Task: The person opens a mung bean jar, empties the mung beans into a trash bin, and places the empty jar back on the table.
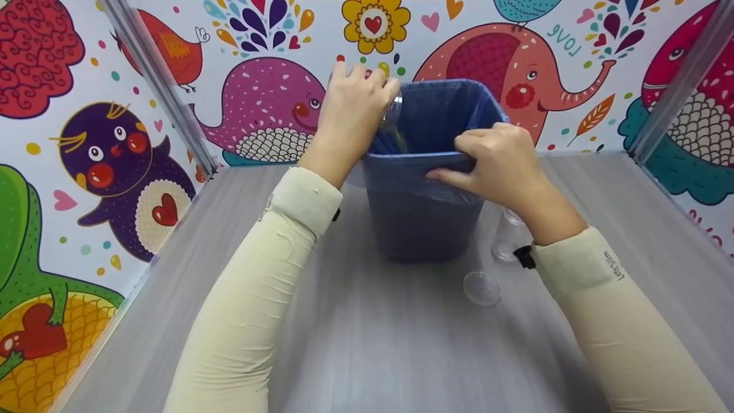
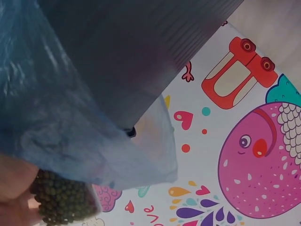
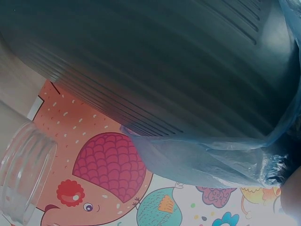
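My left hand point(image 1: 356, 112) grips a clear jar of green beans point(image 2: 66, 197), tilted over the left side of a dark blue trash bin point(image 1: 424, 223). In the head view the hand covers most of the jar, and a greenish streak of beans point(image 1: 399, 139) shows below its mouth. A thin blue bag point(image 2: 94, 141) lines the bin and folds over its rim. My right hand point(image 1: 502, 163) holds the bin's near right rim through the bag, fingers over the edge and thumb outside.
A second clear jar point(image 1: 509, 238) stands right of the bin, partly behind my right wrist. A round transparent lid point(image 1: 481, 288) lies on the grey table point(image 1: 367, 344) in front of it. Walls printed with cartoon animals point(image 1: 275, 109) enclose the table at the back and sides.
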{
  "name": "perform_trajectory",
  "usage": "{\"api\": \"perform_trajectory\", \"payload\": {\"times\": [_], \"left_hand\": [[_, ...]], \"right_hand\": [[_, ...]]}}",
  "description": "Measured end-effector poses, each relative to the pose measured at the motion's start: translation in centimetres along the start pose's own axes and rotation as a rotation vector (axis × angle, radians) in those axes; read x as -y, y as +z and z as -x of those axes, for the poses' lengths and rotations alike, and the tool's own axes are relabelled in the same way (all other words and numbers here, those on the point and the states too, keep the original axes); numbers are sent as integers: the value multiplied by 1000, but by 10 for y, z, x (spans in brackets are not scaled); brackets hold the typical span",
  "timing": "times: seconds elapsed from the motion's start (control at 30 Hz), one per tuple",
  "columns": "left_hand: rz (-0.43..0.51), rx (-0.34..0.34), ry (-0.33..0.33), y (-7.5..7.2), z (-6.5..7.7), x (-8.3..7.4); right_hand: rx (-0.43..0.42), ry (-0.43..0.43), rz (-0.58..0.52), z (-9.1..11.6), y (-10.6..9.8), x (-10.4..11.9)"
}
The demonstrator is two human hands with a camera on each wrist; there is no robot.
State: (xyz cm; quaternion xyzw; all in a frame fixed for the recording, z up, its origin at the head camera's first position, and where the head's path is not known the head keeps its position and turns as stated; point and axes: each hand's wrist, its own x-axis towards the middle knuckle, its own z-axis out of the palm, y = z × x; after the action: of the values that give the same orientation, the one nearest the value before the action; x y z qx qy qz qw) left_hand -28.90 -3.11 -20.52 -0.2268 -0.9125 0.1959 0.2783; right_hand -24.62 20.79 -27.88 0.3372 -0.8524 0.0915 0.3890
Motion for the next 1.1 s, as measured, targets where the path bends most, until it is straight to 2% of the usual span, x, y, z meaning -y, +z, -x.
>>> {"api": "perform_trajectory", "payload": {"times": [0.43,1.1], "left_hand": [[-35,25,10,-1,-1,-1],[-60,5,39,-2,-3,-3]], "right_hand": [[-20,-21,7,0,0,0],[-23,-16,6,0,0,0]]}}
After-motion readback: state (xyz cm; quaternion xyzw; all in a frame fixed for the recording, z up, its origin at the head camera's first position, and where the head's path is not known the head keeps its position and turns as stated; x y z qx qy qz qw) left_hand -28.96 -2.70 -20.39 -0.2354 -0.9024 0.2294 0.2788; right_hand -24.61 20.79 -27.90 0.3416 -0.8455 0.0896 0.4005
